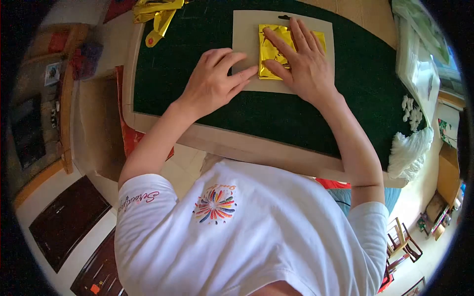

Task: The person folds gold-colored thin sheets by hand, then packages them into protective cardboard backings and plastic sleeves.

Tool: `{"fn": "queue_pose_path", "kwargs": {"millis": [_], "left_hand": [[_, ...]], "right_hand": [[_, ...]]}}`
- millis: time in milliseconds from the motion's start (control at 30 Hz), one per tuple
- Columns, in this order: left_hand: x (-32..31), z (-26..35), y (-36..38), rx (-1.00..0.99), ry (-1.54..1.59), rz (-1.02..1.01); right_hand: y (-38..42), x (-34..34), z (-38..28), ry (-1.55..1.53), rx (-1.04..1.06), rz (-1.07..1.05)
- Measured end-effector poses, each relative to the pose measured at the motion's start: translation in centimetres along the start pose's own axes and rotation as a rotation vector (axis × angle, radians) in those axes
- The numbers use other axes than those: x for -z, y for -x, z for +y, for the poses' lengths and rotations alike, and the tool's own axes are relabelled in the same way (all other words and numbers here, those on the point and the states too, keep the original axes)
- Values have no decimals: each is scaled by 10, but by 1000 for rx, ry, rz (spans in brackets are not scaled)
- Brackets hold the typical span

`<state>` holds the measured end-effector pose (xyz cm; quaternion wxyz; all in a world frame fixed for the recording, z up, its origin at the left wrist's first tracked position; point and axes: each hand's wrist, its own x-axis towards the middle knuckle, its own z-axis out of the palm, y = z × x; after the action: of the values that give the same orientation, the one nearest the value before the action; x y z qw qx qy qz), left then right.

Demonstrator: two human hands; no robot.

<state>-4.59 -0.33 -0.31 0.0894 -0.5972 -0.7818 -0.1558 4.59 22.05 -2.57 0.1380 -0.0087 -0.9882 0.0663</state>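
A folded gold foil sheet (269,52) lies on a grey cardboard sheet (245,29), which has a small hanging slot at its far edge. My right hand (308,64) rests flat on the foil with fingers spread, covering much of its right part. My left hand (215,76) is beside the card's left edge, its fingers apart and curved. The left index fingertip reaches right to the foil's lower left edge, and the left palm faces the table.
The dark green table top (197,29) has a pale border. More gold foil pieces (158,17) lie at the far left. Clear plastic bags (417,64), white cord-like bits (411,112) and a bundle of white strings (409,153) are along the right edge.
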Motion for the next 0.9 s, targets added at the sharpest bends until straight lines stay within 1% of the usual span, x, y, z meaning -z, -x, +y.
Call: {"fn": "queue_pose_path", "kwargs": {"millis": [100, 167, 200, 267, 500, 567, 667, 900], "left_hand": [[5, -4, -5, -18, 26, -51], [9, -9, -7, -35, 5, -139], [8, -11, -6, -34, 4, -138], [5, -16, -3, -15, 35, -214], [12, -23, -5, -44, 13, -238], [15, -26, -6, -92, 44, -248], [14, -27, -7, -109, 48, -263], [9, -21, -12, -82, 78, -300]], "right_hand": [[1, 0, 0, -7, 1, 0], [0, 1, 1, 0, 4, -2], [0, 2, 1, -7, 5, -3], [-1, 2, 1, -13, 7, -4], [0, 3, -1, -10, 5, 1], [0, 2, -1, 3, 1, -1], [1, 2, -1, -24, 2, -2], [1, 3, 0, -42, 7, 3]]}}
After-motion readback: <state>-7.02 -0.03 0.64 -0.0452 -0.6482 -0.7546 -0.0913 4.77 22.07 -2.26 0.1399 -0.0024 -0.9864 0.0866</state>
